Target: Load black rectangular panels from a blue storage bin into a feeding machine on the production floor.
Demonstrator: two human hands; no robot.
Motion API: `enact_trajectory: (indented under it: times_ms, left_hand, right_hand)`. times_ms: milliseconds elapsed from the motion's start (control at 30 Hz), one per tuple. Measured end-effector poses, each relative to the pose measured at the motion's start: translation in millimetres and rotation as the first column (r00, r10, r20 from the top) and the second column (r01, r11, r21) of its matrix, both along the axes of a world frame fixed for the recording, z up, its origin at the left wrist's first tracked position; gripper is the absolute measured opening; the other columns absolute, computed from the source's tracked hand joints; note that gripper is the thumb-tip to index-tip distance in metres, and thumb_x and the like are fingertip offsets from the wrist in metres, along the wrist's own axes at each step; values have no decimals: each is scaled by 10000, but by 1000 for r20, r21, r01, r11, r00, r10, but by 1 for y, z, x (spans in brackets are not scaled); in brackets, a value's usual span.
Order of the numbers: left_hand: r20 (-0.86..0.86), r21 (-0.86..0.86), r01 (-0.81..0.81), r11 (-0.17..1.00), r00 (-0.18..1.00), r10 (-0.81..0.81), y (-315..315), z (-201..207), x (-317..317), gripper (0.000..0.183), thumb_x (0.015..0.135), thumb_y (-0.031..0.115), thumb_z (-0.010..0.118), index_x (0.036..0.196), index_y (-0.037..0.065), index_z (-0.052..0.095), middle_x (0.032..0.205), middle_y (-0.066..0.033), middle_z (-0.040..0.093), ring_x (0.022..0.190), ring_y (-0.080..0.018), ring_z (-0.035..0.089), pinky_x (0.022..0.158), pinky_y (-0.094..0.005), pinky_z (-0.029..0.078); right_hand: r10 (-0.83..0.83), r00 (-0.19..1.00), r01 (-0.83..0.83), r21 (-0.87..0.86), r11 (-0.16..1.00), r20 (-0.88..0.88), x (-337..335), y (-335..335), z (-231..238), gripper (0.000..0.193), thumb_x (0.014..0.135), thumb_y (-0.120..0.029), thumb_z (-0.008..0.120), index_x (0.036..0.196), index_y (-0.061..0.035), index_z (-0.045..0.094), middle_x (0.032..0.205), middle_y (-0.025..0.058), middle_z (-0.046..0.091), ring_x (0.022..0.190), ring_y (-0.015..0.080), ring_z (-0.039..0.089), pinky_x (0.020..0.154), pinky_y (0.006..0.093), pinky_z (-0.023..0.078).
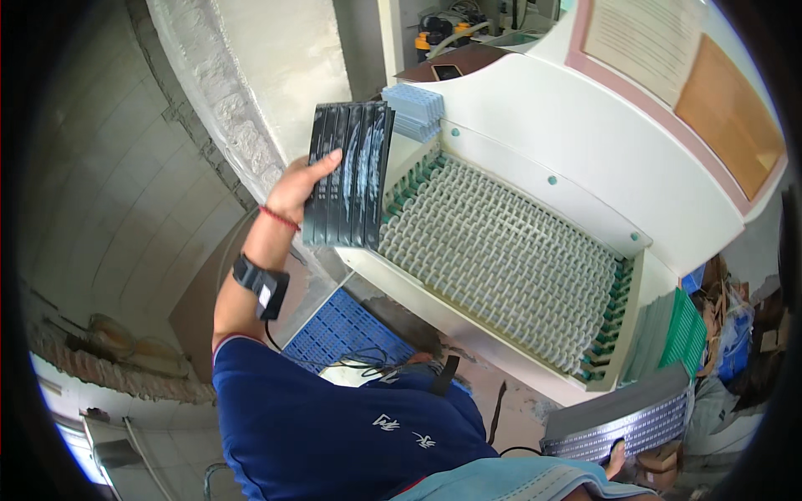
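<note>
My left hand [302, 188] is raised at the left end of the white machine, closed on a fanned set of thin black panels [349, 179]. They look like circuit boards, with vertical strips and pale glare. The thumb lies across their front; the other fingers are hidden behind. Low at the right, my right hand [616, 461] grips a thick stack of thin panels [622, 426], dark grey along the top, with rows of small marks on the shiny face. Only its thumb shows well. Between both hands lies a bed of grey rollers [510, 250] with green gears at its ends.
Light blue slotted racks [413, 113] stand at the machine's far left corner. Green slotted racks [681, 334] stand at its right end, beside bags and boxes. A phone [447, 73] lies on the machine's top. On the floor is a blue plastic grid [347, 330] with cables.
</note>
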State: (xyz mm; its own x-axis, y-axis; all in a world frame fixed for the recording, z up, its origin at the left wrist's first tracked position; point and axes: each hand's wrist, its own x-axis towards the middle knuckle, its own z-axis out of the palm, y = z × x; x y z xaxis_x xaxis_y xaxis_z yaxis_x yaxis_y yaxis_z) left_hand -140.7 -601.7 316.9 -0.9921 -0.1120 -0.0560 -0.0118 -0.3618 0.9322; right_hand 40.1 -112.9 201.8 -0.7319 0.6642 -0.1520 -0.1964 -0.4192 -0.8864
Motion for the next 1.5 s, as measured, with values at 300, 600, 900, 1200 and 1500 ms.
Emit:
enact_trajectory:
  times_ms: [300,600,900,1200,1500]
  left_hand:
    - [316,-27,185,982,934,-167,-107,-16,-112,414,819,254,654,1060,-64,544,969,-153,638,812,-234,645,738,-385,537]
    - [367,-578,271,770,929,-52,-143,-45,-157,633,787,509,616,902,-113,610,798,-181,650,630,-232,650,593,-323,540]
    - [432,-892,448,-54,883,183,-146,-17,-137,824,761,731,410,729,-56,656,556,-148,591,520,-234,613,551,-330,493]
    - [33,-912,5,410,997,62,-139,-67,-51,727,879,479,483,1288,-104,339,1213,-275,483,1157,-308,472,974,-341,362]
    - [-176,-871,-183,455,983,59,-120,-70,-39,597,902,471,440,1247,-15,411,1010,-249,591,987,-336,577,855,-352,427]
  right_hand:
    - [8,998,0,137,991,-58,-81,-68,13,464,779,-377,588,1116,-67,511,988,81,613,825,208,622,719,332,543]
    - [348,928,-366,-155,918,-130,-157,-87,-15,569,706,-168,626,1190,49,420,1015,165,559,797,238,614,686,332,550]
    - [444,887,-462,-212,861,-127,-187,-112,-12,572,690,-152,657,1162,78,432,984,188,579,817,299,621,718,387,548]
    - [587,790,-613,-204,764,-176,-192,-88,-19,566,698,-183,661,1141,96,444,986,193,585,838,311,616,746,404,536]
    - [587,806,-591,-137,795,-78,-209,-122,4,548,713,-203,652,1141,81,464,1016,178,590,861,303,610,789,376,510]
